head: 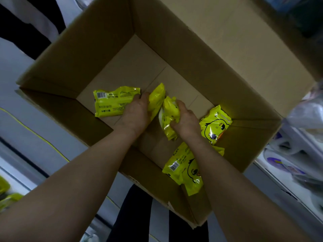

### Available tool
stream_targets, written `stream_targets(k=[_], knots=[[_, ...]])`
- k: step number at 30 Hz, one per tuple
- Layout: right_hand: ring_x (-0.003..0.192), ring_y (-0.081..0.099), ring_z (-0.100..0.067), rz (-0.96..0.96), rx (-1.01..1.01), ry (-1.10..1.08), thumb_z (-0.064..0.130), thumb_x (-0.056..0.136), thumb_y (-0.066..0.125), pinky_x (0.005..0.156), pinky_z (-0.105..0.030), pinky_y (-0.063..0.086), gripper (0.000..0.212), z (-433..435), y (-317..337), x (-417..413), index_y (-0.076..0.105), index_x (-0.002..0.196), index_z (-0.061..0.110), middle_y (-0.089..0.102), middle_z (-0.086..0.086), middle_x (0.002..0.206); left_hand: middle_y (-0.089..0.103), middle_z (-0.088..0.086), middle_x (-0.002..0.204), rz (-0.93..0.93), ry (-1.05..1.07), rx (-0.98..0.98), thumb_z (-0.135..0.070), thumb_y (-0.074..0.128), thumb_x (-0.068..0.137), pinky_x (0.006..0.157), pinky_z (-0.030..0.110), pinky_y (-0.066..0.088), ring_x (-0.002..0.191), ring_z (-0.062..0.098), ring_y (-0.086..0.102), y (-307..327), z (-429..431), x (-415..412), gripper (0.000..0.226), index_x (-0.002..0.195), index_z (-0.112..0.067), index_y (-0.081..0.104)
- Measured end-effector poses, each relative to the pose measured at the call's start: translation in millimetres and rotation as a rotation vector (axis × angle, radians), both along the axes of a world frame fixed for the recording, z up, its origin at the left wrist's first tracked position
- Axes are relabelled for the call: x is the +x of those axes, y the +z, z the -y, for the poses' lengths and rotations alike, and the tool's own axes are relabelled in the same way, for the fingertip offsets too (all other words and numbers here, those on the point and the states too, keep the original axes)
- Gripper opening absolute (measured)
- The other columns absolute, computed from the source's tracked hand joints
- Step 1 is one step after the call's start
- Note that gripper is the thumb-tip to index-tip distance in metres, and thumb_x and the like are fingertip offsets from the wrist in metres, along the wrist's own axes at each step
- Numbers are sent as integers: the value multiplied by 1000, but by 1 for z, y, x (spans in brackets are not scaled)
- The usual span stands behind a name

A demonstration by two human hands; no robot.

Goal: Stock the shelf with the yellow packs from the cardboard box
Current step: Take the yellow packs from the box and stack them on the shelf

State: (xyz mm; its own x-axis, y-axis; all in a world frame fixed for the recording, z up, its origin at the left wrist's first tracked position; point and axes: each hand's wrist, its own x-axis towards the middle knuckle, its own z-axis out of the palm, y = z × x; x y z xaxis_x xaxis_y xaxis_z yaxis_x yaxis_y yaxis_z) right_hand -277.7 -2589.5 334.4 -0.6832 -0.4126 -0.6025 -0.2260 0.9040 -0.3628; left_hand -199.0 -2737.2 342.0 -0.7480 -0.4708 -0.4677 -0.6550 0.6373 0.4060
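Pick-up step: gripping one glossy yellow plastic pack [156, 99] with left hand [135, 113], a crumpled second pack [168, 117] with right hand [187, 120], inside brown cardboard box [97, 49]. Next, likely: lifting both clear.

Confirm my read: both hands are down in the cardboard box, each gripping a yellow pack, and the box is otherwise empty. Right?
Wrong on one count. In the head view the left hand and right hand are each gripping a yellow pack in the cardboard box, but the box is not otherwise empty: three loose packs lie on its floor.
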Motion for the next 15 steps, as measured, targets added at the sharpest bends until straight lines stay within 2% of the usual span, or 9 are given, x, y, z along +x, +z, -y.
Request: stream_targets(k=[4,7,9,12,13,15], knots=[[104,60,-36,-290,-73,-123,4,82,59,83,-39,45,54,3,8,-12,52,133,22,66,-14,112,44,19,126,-121,81,-119,-4,66,80,83,46,47,99,42,56,7,4,2,62,137,-12,42],[98,58,-39,-436,-89,-98,0,81,55,77,-42,43,45,1,13,-16,61,122,17,62,-17,106,41,19,131,-145,82,-89,-19,68,85,90,41,45,106,38,53,9,-1,0,57,136,-9,45],[93,58,-40,-489,-142,-63,8,83,56,72,-42,45,33,-2,12,-15,68,113,14,61,-17,102,46,18,129,-159,47,28,-30,58,94,93,38,43,110,35,54,7,-7,-3,41,129,-9,56],[94,55,-36,-455,-216,45,24,87,55,77,-39,44,24,-7,5,-12,74,99,15,63,-12,97,54,19,123,-200,40,101,-22,50,97,93,40,45,107,37,56,1,-12,-4,29,117,-7,66],[98,54,-36,-417,-235,25,22,87,57,81,-38,43,23,-9,4,-13,73,103,16,62,-12,101,51,20,125,-196,61,86,-18,55,93,94,42,45,108,38,55,-2,-11,-4,31,120,-7,63],[110,51,-37,-328,-253,-124,15,88,64,91,-40,40,36,-12,3,-16,62,124,16,56,-14,116,42,21,134,-113,124,59,-11,68,84,102,43,41,117,39,48,-6,-7,-4,54,135,-9,50]])
